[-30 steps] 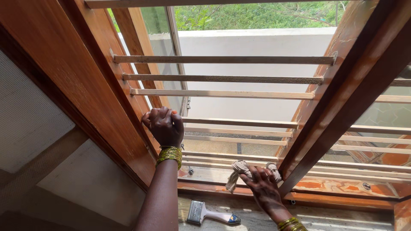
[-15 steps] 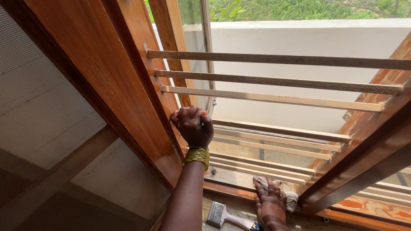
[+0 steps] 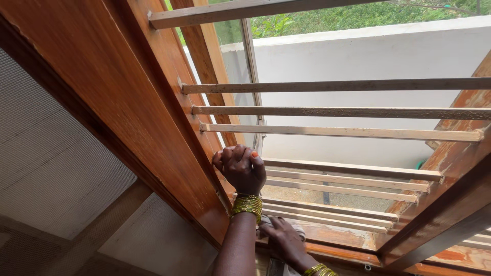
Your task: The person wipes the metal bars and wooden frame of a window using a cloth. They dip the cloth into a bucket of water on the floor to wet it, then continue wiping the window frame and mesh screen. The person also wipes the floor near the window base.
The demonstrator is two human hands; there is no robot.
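Observation:
My left hand (image 3: 241, 167) is closed in a fist around the left end of a horizontal window bar (image 3: 353, 170), right beside the wooden window frame (image 3: 153, 117). Gold bangles ring that wrist. My right hand (image 3: 282, 236) presses a pale cloth (image 3: 300, 233) onto the wooden sill (image 3: 332, 236) at the bottom left of the window, just under my left forearm. Most of the cloth is hidden beneath the hand.
Several horizontal bars (image 3: 337, 110) cross the window opening. A slanted wooden post (image 3: 440, 204) stands at the right. A mesh screen panel (image 3: 46, 153) fills the left. Part of a paintbrush (image 3: 275, 267) lies below the sill. A white wall (image 3: 368, 56) and greenery are outside.
My right hand slid the cloth leftward along the sill, from near the right post to under my left forearm. My left hand kept its grip on the bar. The view shifted.

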